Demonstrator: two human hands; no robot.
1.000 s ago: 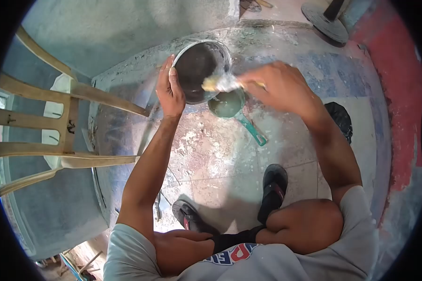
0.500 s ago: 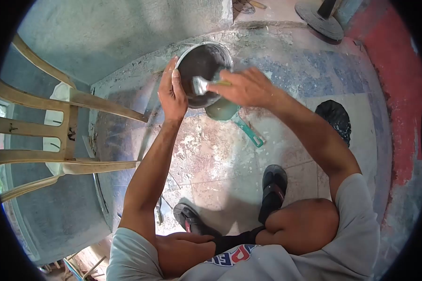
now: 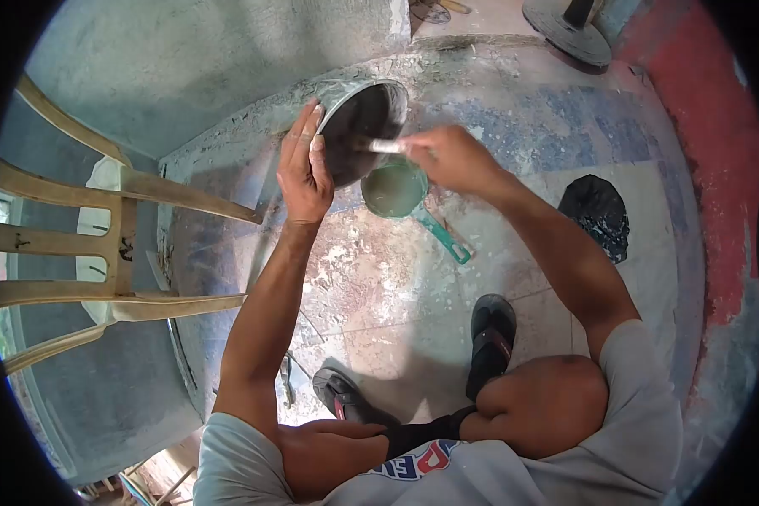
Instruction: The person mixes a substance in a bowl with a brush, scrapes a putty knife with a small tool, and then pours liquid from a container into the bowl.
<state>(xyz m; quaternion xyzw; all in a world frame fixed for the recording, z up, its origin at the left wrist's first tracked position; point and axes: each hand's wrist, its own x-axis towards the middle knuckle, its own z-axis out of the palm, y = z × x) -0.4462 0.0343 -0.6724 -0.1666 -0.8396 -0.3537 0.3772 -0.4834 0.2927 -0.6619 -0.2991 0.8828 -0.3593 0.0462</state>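
Note:
My left hand grips the left side of a round bucket, tilting it so its dark inside faces right. Grey smears coat the bucket's rim. In my right hand is a paintbrush, its bristle end reaching into the bucket and blurred by motion. Just below the bucket, a green dipper with a long handle stands on the floor, with murky liquid in it.
A wooden-looking chair lies on its side at the left, near the grey wall. A black plastic bag rests on the floor to the right. A round stand base stands at the back right, by the red wall.
The bucket has tipped further to the right, showing less of its inside and more of the dipper. The brush has turned and shifted slightly right in my right hand.

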